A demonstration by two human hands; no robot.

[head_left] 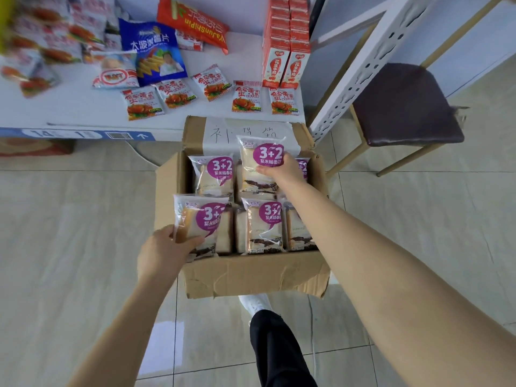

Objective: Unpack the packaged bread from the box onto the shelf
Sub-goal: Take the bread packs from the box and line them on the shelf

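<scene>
An open cardboard box (pixel 251 275) stands on the tiled floor below the white shelf (pixel 83 110). Several clear bread packs with purple "3+2" labels lie inside it, one at the back left (pixel 213 174) and one at the front middle (pixel 265 224). My left hand (pixel 164 252) grips a bread pack (pixel 201 219) by its lower left corner, over the box's front left. My right hand (pixel 282 169) grips another bread pack (pixel 258 163) from the right side, lifted above the box's back right.
On the shelf lie small snack packets (pixel 247 99), a blue chip bag (pixel 153 51), a red bag (pixel 192 23) and stacked red drink cartons (pixel 286 43). A white shelf upright (pixel 360 65) and a dark-seated chair (pixel 405 104) stand to the right. My leg (pixel 276 344) is below the box.
</scene>
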